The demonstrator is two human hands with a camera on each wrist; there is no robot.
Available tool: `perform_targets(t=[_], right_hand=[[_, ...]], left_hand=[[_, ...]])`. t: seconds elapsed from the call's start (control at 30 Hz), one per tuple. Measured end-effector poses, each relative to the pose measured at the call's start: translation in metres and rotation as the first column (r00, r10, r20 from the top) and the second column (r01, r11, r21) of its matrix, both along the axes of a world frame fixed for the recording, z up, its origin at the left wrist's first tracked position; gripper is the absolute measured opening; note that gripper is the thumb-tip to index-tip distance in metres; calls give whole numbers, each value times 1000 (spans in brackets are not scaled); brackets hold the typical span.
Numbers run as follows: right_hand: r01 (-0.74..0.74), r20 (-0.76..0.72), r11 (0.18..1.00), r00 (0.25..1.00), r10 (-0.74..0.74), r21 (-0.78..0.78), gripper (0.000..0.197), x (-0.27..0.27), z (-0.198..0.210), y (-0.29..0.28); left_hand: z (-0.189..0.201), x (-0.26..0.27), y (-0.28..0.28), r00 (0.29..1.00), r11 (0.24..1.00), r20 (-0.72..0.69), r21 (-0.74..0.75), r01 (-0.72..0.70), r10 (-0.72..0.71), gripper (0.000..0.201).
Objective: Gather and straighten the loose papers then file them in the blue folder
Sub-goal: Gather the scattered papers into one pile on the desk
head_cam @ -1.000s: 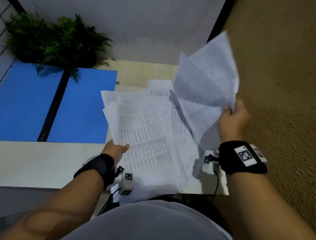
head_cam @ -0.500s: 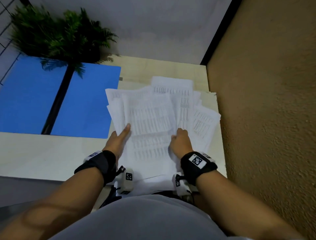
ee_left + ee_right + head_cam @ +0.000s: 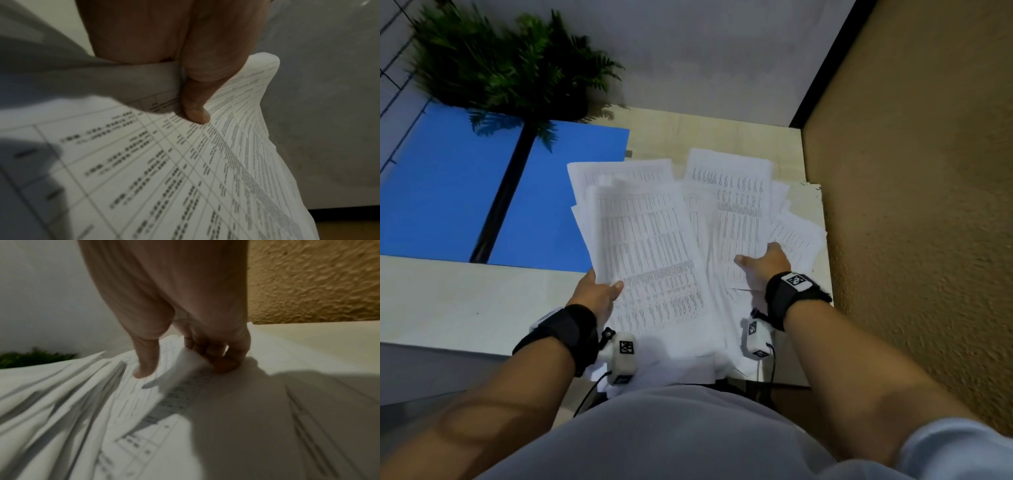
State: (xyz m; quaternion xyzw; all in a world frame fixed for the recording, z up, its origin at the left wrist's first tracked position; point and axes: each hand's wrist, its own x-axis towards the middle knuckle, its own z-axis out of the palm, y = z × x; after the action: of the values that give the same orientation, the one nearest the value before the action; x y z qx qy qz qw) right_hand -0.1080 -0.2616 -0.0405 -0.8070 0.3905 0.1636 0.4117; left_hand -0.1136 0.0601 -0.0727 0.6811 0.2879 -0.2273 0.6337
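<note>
Our left hand [image 3: 597,294] pinches the left sheaf of loose papers [image 3: 650,240] by its edge. Our right hand [image 3: 765,262] grips sheets on the table [image 3: 465,301]. Beyond, left, lies the open blue folder [image 3: 441,192].

Blue folder [image 3: 448,192]; white papers [image 3: 654,246], grey tables
</note>
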Motion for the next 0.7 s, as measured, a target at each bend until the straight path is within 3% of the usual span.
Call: perform_targets(t=[0.07,0.13,0.23,0.27,0.33,0.43,0.57,0.63,0.7], right_hand=[[-208,-124,961,974,188,-184,75,0,0,3],[-307,-195,889,948,253,-340,58,-5,-1,9],[-376,-120,822,925,361,-428,47,-18,-6,15],[-363,-54,837,925,375,-409,46,-21,-7,15],[-244,77,941,960,268,-232,48,-23,-7,14],[-59,81,993,995,50,107,65,-24,-7,18],[-123,-13,988,992,125,90,53,-24,2,23],[-54,75,998,996,52,28,46,-23,18,16],[85,272,996,959,-76,-20,34,-23,48,4]], left_hand=[[0,-3,-1,1000,1000,-6,7,7,-7,55],[-2,-4,-2,999,999,-16,21,30,-30,54],[-5,-4,0,999,999,-5,14,47,-47,54],[-4,-4,0,998,998,0,19,55,-55,55],[-2,-3,-3,998,998,2,23,65,-65,55],[0,-3,-7,999,999,-14,-18,43,-43,54],[-10,-3,-5,998,997,-6,-61,56,-57,55],[-2,-4,-6,998,995,-5,-81,58,-59,53],[4,-5,-8,999,992,3,-113,47,-47,53]])
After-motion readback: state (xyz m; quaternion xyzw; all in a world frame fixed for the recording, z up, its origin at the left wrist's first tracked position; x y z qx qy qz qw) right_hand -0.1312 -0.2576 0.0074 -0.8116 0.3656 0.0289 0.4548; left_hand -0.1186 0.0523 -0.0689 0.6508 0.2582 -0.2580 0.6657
